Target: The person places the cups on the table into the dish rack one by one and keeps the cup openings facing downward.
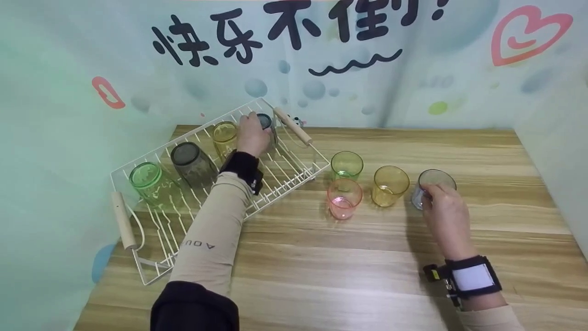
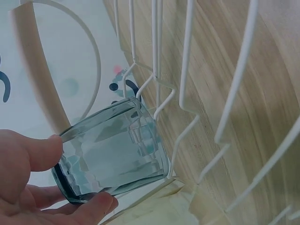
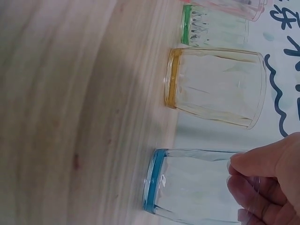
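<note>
Left hand (image 1: pixel 251 134) is curled round the thick base end of a smoky blue-grey clear glass tumbler (image 2: pixel 112 152), thumb on one side, fingers on the other; tumbler is base-up at the right end of a white wire rack (image 1: pixel 329 164), mouth in among the wires, can't tell if the rack carries its weight. Right hand (image 1: pixel 446 216) is nearly closed, thumb and fingertips pinching the rim of a clear glass tumbler with a blue base (image 3: pixel 197 185), upright, base at the table. Left of that one, also upright: amber glass tumbler (image 1: pixel 389 184) just beside it, then a red-pink glass tumbler (image 1: pixel 344 200) with a green glass tumbler (image 1: pixel 347 161) right behind, those two overlapping in the head view. Rack sits angled on the left, pale wooden handle at each end; base-up in it, going left from the left hand: yellow glass tumbler (image 1: pixel 225 132) just beside, dark grey glass tumbler (image 1: pixel 186 154), bright green glass tumbler (image 1: pixel 146 174). Black bands on both wrists, beige sleeves. All on a wood-grain table (image 1: pixel 321 276); pale blue-green backdrop (image 1: pixel 349 103) behind with black characters, a wavy line and pink heart outlines
</note>
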Action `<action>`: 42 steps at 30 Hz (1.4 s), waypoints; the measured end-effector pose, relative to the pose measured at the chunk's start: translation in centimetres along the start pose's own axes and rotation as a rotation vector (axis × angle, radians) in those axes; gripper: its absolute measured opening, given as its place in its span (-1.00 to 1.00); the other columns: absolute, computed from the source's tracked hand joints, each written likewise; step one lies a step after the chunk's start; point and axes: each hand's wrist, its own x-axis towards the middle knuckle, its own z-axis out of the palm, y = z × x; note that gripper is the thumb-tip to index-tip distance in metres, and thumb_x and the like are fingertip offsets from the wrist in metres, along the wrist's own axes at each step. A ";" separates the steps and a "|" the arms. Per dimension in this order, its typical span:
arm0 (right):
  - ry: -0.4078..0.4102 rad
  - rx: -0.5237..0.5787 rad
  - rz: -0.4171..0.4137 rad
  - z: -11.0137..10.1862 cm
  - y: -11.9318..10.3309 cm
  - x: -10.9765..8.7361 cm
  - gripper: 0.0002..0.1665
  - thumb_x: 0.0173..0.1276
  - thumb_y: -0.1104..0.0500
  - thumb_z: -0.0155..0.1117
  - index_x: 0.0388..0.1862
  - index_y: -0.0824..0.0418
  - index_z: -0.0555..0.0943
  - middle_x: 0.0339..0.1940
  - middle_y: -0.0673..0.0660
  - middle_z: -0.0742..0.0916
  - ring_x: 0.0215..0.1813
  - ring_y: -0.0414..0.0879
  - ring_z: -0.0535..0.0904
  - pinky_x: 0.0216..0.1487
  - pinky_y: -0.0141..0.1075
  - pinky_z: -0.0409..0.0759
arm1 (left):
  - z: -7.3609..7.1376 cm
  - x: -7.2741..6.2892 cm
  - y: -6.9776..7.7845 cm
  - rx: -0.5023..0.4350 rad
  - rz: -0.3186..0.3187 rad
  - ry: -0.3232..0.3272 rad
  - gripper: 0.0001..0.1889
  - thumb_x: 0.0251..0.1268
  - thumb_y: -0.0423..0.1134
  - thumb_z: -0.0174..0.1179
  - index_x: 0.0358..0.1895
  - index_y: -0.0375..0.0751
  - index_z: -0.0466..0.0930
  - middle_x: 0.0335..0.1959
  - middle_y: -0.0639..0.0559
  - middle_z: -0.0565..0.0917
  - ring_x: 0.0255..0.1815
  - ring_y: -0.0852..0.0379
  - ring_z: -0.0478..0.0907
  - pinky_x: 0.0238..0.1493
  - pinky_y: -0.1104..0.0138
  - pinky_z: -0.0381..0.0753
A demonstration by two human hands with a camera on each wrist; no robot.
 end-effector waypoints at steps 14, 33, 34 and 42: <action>0.003 -0.012 0.009 -0.1 0.1 -0.1 -0.70 0.09 0.54 0.33 -0.14 0.46 0.66 -0.25 0.39 0.73 -0.21 0.28 0.64 -0.15 0.11 0.62 | 0.0 0.0 0.1 0.028 0.017 0.007 -0.34 0.42 -0.23 0.07 0.46 -0.50 0.11 0.43 -0.42 0.27 0.47 -0.24 0.25 0.52 0.11 0.29; 0.087 0.014 0.010 -2.2 -0.9 0.6 -0.75 0.11 0.52 0.33 -0.19 0.44 0.65 -0.30 0.36 0.73 -0.30 0.22 0.64 -0.25 0.03 0.61 | -2.3 -1.5 1.9 -0.071 0.193 0.030 -0.46 0.40 -0.22 0.09 0.41 -0.24 0.30 0.50 -0.20 0.20 0.50 -0.15 0.24 0.55 0.13 0.24; 0.091 0.018 0.010 -2.3 -1.0 0.6 -0.75 0.11 0.52 0.34 -0.18 0.44 0.65 -0.30 0.36 0.73 -0.30 0.22 0.64 -0.25 0.02 0.61 | -2.6 -1.7 2.0 -0.069 0.201 0.032 -0.46 0.40 -0.22 0.09 0.41 -0.24 0.30 0.49 -0.19 0.22 0.49 -0.13 0.25 0.55 0.14 0.25; 0.144 0.033 0.013 -3.5 -2.2 0.7 -0.76 0.13 0.51 0.34 -0.17 0.44 0.65 -0.31 0.34 0.73 -0.31 0.18 0.65 -0.24 -0.16 0.51 | -4.1 -3.4 3.9 -0.062 0.245 -0.004 -0.43 0.40 -0.22 0.06 0.45 -0.22 0.24 0.44 -0.17 0.37 0.49 -0.08 0.27 0.54 0.17 0.24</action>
